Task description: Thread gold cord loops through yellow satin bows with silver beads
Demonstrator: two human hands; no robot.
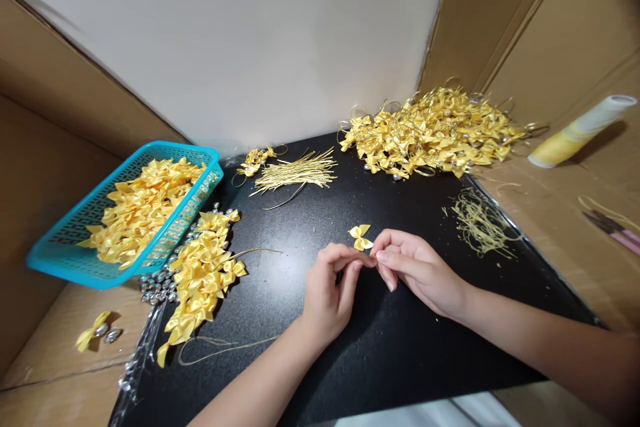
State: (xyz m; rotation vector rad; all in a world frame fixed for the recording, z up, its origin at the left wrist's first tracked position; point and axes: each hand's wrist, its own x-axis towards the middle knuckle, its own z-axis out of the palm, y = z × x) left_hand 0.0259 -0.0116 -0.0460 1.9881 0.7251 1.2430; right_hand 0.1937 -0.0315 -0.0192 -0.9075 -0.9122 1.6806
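My left hand [333, 283] is closed in a pinch over the middle of the black tabletop. Its fingertips meet those of my right hand [410, 267], which is pinched too. Whatever lies between the fingertips is too small or hidden to make out. Just beyond them is a single yellow ribbon bow [361, 237]; I cannot tell whether it is attached to what the fingers pinch. Left of my left hand lies a heap of loose yellow bows [205, 270], with silver beads [161, 285] beside it.
A blue basket [55, 263] of yellow bows stands at left. Gold cords [297, 170] lie in a bundle at the back. Finished-looking bows with loops [435, 133] are piled back right. Thread scraps [480, 223], a yellow-white roll [580, 133] and scissors [615, 230] are at right.
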